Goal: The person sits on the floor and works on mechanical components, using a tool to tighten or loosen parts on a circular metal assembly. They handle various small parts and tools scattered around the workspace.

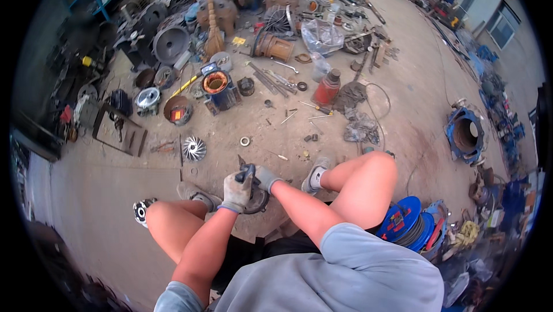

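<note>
Both hands wear pale work gloves and meet low between my knees. My left hand (235,193) is closed around a dark hand tool (246,172) with a narrow tip pointing away from me; its exact kind is unclear. Close against it on the right, my right hand (265,179) is also closed at the tool, its fingertips partly hidden. Under the hands sits a round dark metal part (257,201), partly covered by the left hand. Just beyond lie a small metal ring (245,141), a finned impeller wheel (194,148) and a thin screwdriver-like tool (281,157).
Ahead stand a blue motor housing with copper windings (223,96), a red bottle jack (328,88) and a tin (178,110). A broom (213,35) leans on machine parts. A blue cable reel (409,225) sits by my right thigh; a blue flanged casting (464,133) lies farther right.
</note>
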A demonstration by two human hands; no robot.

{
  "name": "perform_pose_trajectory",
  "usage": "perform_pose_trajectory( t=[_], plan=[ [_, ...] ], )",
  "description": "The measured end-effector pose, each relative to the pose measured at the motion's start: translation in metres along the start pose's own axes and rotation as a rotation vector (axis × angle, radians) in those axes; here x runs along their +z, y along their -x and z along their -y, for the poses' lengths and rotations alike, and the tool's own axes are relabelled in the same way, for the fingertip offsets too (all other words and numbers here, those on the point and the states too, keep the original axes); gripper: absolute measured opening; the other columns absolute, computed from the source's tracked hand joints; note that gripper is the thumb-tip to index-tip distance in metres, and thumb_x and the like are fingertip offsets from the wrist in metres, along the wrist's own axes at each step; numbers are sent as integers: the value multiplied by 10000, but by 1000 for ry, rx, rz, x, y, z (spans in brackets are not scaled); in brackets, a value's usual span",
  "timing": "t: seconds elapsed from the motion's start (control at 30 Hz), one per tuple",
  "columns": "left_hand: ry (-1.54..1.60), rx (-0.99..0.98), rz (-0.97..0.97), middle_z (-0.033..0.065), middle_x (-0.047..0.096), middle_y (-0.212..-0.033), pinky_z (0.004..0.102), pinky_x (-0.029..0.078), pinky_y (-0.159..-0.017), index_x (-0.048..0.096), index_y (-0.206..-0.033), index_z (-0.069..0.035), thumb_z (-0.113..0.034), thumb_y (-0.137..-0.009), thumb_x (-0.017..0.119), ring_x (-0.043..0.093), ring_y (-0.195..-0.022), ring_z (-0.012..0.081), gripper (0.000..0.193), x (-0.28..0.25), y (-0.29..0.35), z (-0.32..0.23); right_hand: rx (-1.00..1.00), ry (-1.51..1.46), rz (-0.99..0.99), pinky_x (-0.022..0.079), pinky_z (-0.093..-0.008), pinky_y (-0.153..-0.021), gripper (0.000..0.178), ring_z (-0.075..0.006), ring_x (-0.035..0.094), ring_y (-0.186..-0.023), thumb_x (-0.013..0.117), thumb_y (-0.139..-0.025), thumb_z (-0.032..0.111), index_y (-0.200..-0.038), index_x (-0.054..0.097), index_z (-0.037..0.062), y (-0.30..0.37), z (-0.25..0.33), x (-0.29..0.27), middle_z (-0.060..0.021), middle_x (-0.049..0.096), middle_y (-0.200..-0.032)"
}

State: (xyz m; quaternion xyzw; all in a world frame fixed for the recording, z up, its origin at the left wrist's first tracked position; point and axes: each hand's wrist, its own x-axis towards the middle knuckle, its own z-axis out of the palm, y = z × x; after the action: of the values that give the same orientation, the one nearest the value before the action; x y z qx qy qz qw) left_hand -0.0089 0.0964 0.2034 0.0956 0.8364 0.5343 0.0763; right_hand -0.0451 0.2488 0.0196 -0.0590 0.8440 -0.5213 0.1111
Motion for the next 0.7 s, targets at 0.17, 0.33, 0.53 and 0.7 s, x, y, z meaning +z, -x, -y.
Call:
perform_pose_trajectory(
  t=[0.17,0.33,0.53,0.7],
  plan=[
    [-77,-12,-27,136,667,-639,386,498,-595,749,-801,-13,-399,-1009,664,631,-587,220,447,-11,3,10,817,-127,-428,553,-515,-909,445,-490,681,-1077,517,-1058,399,-1159,740,27,148,72,36,-303,724,-1054],
    [-12,-162,33,249,676,-744,450,530,-674,752,-807,-13,-475,-1000,643,685,-740,435,513,-10,-12,2,951,73,-890,540,-551,-804,487,-500,702,-968,476,-1087,392,-1118,713,-32,147,-18,20,-330,724,-933],
    [-63,-169,77,193,731,-775,434,552,-725,788,-835,-55,-496,-1014,612,712,-754,387,507,-17,-14,-11,720,-612,-939,505,-402,-628,431,-261,669,-659,514,-1102,392,-1051,697,5,101,-70,-1,-123,744,-825],
    [-15,-151,93,188,742,-816,428,554,-756,791,-843,-72,-472,-1025,597,712,-789,375,480,-23,-11,-4,620,-663,-676,527,-301,-763,241,-187,687,-842,644,-1052,224,-1176,666,19,105,-24,17,-74,740,-945]
  ],
)
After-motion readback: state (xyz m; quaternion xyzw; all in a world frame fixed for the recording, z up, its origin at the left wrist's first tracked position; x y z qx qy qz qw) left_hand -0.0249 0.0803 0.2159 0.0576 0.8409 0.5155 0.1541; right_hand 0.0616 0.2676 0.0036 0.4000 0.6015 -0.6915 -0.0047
